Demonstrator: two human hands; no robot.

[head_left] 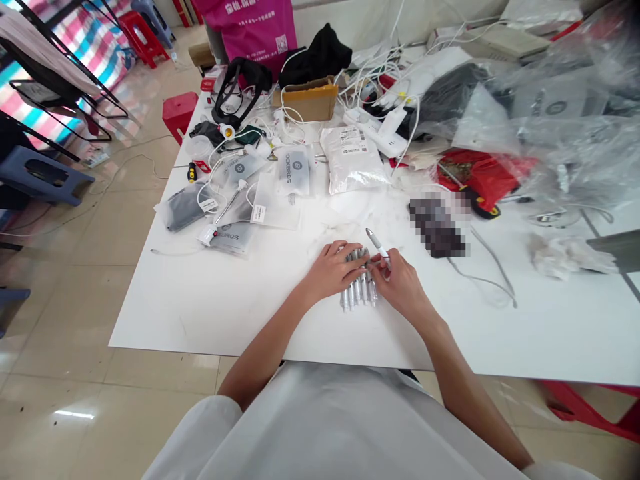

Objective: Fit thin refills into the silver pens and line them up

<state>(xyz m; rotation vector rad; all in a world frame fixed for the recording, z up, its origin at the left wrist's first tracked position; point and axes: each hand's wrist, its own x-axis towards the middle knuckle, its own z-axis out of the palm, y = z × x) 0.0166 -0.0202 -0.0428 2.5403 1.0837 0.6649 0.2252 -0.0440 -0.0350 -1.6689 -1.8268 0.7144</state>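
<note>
Several silver-and-white pens (358,293) lie side by side on the white table, their lower ends pointing towards me. My left hand (331,270) rests across their upper part, fingers curled over them and closed, covering part of the row. Just to the right, my right hand (404,285) is closed round a white pen (377,244) with a silver tip, which slants up and left out of the fingers. The fingertips of both hands come close together at the right edge of the row; what lies between them is partly hidden.
A blurred dark device (437,225) with a grey cable lies to the right. Printed pouches (295,170), a white parcel (354,160) and tangled white cables (367,83) crowd the back. Crumpled tissue (555,257) and clear plastic bags (560,133) are at far right.
</note>
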